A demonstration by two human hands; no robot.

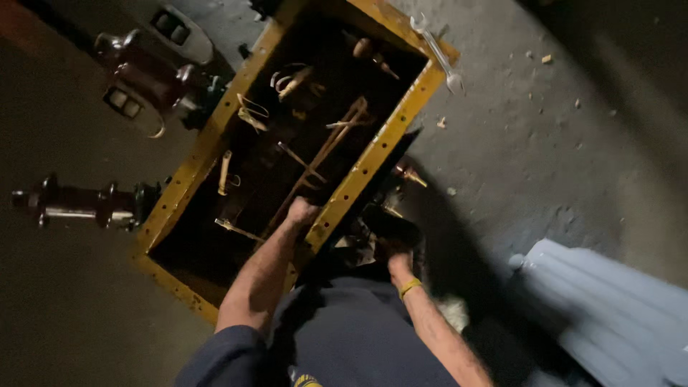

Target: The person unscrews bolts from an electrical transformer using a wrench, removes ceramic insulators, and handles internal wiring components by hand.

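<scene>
Box: yellow frame [373,154], open top, sits on the floor [545,158]; dark inside, rods and fittings [322,147] stand exposed.
Left hand: left hand [301,213] reaches over the near rim, fingers curled at the foot of a long rod; whether the grip is clenched on it, cannot tell.
Right hand: right hand [398,264], yellow band at the wrist, rests just outside the box on a dark part [390,223]; likely for bracing; grip hidden in shadow.
Wrench: wrench [437,54] lies on the far rim, within reach.
Insulators: brown insulators [147,82] lie apart, left of the box.
</scene>
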